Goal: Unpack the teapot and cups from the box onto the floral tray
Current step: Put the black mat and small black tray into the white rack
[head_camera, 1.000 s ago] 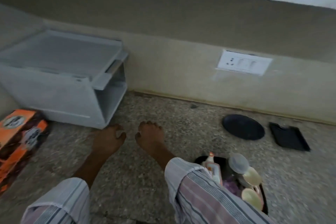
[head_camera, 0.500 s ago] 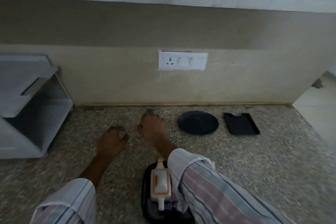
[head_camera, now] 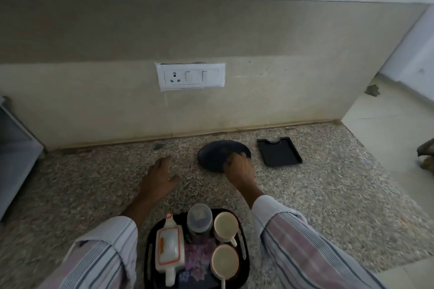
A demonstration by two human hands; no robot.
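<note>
The floral tray (head_camera: 148,263) has a black rim and sits at the counter's near edge, between my sleeves. On it lies a white teapot (head_camera: 169,246) with orange trim, its spout pointing towards me. Two cream cups (head_camera: 226,226) (head_camera: 225,263) stand on the tray's right side, and a lidded jar (head_camera: 199,218) stands at its back. My left hand (head_camera: 157,180) is spread flat over the speckled counter, holding nothing. My right hand (head_camera: 239,169) reaches farther back, fingers curled on the near-right rim of a black round plate (head_camera: 216,155). The box is out of view.
A small black rectangular tray (head_camera: 279,151) lies right of the plate, near the wall. A white socket panel (head_camera: 190,76) is on the wall above. A grey cabinet (head_camera: 14,152) stands at the far left. The counter ends on the right, with pale floor (head_camera: 387,129) beyond.
The view has swung right and down, bringing the whole tray into sight and losing the orange box. My right hand has moved right onto the black plate, and my left hand has opened out.
</note>
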